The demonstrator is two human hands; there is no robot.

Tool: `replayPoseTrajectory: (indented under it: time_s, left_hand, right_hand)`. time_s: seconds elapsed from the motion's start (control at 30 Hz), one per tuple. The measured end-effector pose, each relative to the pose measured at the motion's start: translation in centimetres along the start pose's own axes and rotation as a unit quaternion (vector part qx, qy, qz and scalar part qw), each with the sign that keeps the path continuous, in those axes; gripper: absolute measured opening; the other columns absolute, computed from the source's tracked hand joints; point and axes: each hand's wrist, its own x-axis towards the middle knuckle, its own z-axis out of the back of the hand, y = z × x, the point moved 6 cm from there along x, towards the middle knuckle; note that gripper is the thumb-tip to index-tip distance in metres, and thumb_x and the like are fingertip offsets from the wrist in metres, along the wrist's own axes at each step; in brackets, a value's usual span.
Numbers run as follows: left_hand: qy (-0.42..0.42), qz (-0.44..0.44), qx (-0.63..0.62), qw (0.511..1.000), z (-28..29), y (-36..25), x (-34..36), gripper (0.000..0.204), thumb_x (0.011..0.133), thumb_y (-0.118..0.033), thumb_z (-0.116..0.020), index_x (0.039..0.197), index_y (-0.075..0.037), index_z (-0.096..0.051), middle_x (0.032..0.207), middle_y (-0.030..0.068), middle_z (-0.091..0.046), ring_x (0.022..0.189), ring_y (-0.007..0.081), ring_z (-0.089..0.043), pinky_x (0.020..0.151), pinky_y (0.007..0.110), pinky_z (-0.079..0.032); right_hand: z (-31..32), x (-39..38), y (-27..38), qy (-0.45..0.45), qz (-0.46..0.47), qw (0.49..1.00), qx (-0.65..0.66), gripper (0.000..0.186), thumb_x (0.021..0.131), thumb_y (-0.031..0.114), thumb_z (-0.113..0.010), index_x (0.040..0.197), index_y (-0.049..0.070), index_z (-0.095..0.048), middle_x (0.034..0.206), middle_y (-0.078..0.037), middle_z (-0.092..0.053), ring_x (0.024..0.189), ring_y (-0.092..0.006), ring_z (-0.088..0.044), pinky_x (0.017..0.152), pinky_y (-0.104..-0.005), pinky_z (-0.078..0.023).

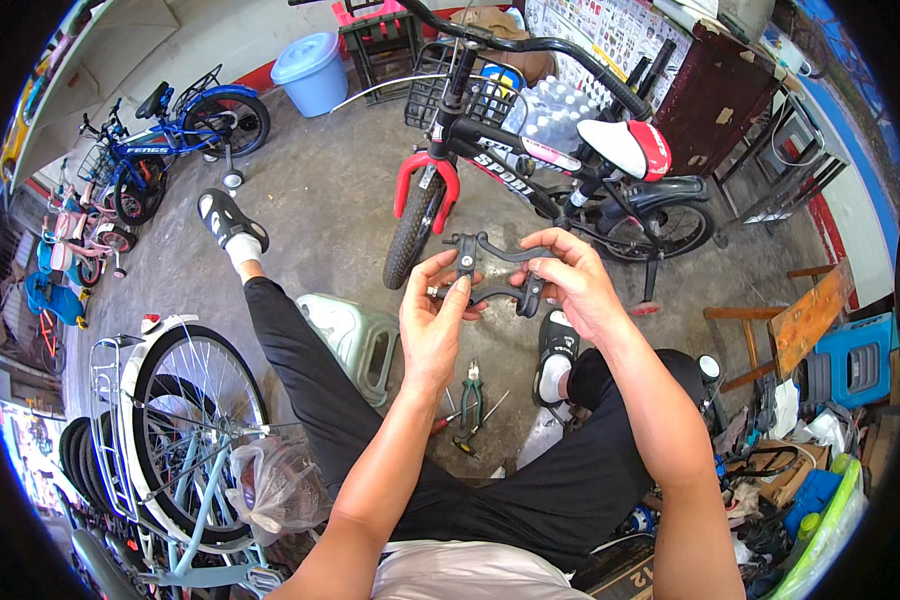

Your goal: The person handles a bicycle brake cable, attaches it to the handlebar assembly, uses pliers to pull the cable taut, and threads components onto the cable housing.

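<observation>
My left hand (432, 318) is closed on a black bicycle brake lever (466, 250), thumb against its body. My right hand (574, 285) pinches a second black brake lever (529, 300) beside it; the two curved levers are held close together at the centre. Just beyond them stands a black bicycle (495, 165) with a red fork, white-and-red saddle and front basket. Below my hands, green-handled pliers (472, 392) and screwdrivers (464, 440) lie on the floor between my legs.
A pale plastic stool (340, 330) is by my left leg. A bicycle wheel (195, 420) is lower left; small bikes (185, 130) stand upper left near a blue bucket (310, 80). A wooden stool (805, 320), blue plastic stool (850, 365) and clutter (800, 500) crowd the right.
</observation>
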Motion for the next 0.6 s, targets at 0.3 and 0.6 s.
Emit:
replayPoseTrajectory:
  time_s: [0.3, 0.6]
  left_hand:
    - [0.043, 0.020, 0.033, 0.998, -0.3, 0.5, -0.2, 0.043, 0.103, -0.010, -0.068, 0.143, -0.001, -0.055, 0.118, 0.0106, -0.070, 0.104, 0.0170, -0.071, 0.077, 0.028, -0.059]
    - [0.071, 0.059, 0.060, 0.994, -0.4, 1.8, -0.4, 0.046, 0.101, -0.008, -0.071, 0.144, 0.001, -0.056, 0.118, 0.0109, -0.069, 0.099, 0.0172, -0.072, 0.077, 0.029, -0.060]
  right_hand:
    - [0.1, 0.0, -0.4, 0.005, -0.019, 0.999, -0.043, 0.023, 0.096, 0.014, -0.072, 0.117, 0.003, -0.070, 0.099, -0.004, -0.071, 0.084, -0.0135, -0.073, 0.067, -0.0253, -0.054]
    - [0.4, 0.0, -0.7, -0.028, 0.034, 0.998, -0.045, 0.021, 0.095, 0.011, -0.072, 0.113, 0.001, -0.070, 0.097, -0.004, -0.071, 0.082, -0.0128, -0.072, 0.068, -0.0259, -0.054]
